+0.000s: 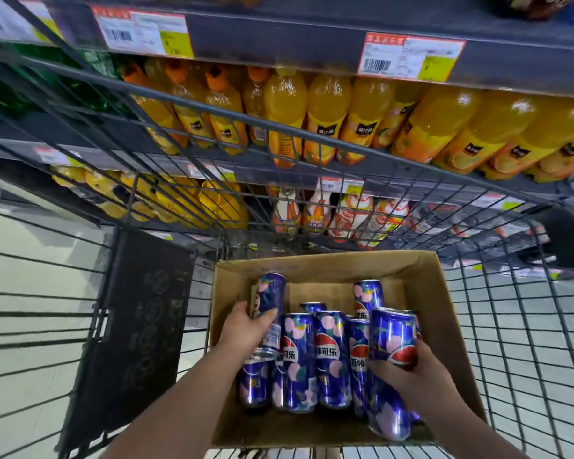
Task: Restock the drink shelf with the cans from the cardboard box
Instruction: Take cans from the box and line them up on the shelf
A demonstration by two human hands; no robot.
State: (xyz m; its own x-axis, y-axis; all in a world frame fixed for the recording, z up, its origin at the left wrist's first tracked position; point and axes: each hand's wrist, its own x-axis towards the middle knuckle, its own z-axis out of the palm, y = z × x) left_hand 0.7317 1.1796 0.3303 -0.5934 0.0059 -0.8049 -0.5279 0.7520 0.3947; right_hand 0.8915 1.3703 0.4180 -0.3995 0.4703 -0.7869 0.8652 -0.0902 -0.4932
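Mostly blue cans [332, 359], peach-printed.

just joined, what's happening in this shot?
A person is reaching with both hands into a cardboard box that sits in a wire shopping cart in front of drink shelves. The left hand is gripping a blue can at the box's left side, and the right hand is holding another blue can on the right. Several more cans stand upright in the box. The shelves behind hold orange drink bottles.
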